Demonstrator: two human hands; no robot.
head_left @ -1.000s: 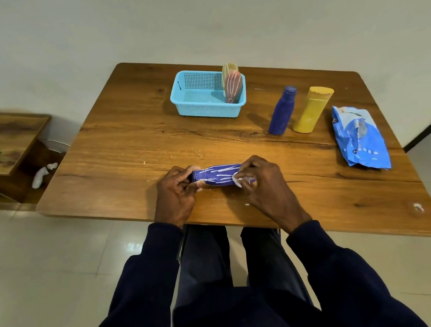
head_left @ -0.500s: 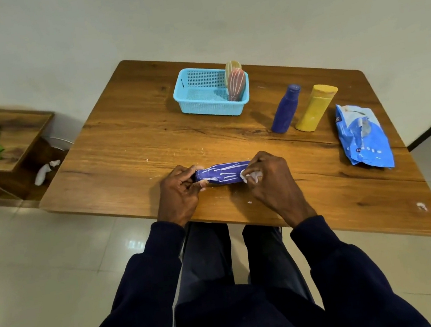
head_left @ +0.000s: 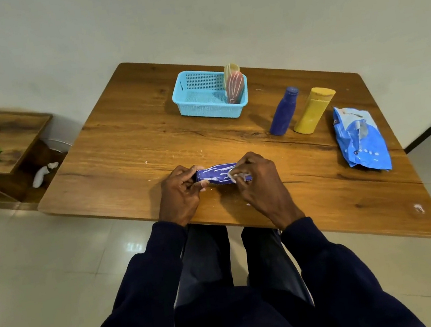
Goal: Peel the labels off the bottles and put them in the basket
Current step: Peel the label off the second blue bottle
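Compared with half a second ago, the right hand (head_left: 261, 184) has crept leftward along the purple bottle (head_left: 214, 174), so its fingertips now cover more of the bottle's right part. The bottle itself and the left hand (head_left: 181, 193) lie much where they were.

The purple bottle lies on its side near the front edge of the wooden table (head_left: 122, 149), directly ahead of the person, its long axis running left to right. Its surface is streaked with pale white lines of residue. Only the middle stretch shows between the two hands, and a sliver of its right end peeks out below the right fingers.

The left hand grips the bottle's left end, fingers curled tightly round it and the thumb pressed along its near side. The right hand arches over the right end with bent fingers, pinching a white label scrap (head_left: 234, 177) against the bottle. Dark sleeves cover both forearms.

Farther back and to the right stand a blue bottle (head_left: 282, 114) and a yellow bottle (head_left: 312, 111), just beside each other, both upright. A crumpled blue packet (head_left: 362, 141) lies right of them. Near the far edge sits the light blue basket (head_left: 180, 107), with a pink bottle (head_left: 235, 87) and a pale yellow one (head_left: 230, 67) leaning in its right end.
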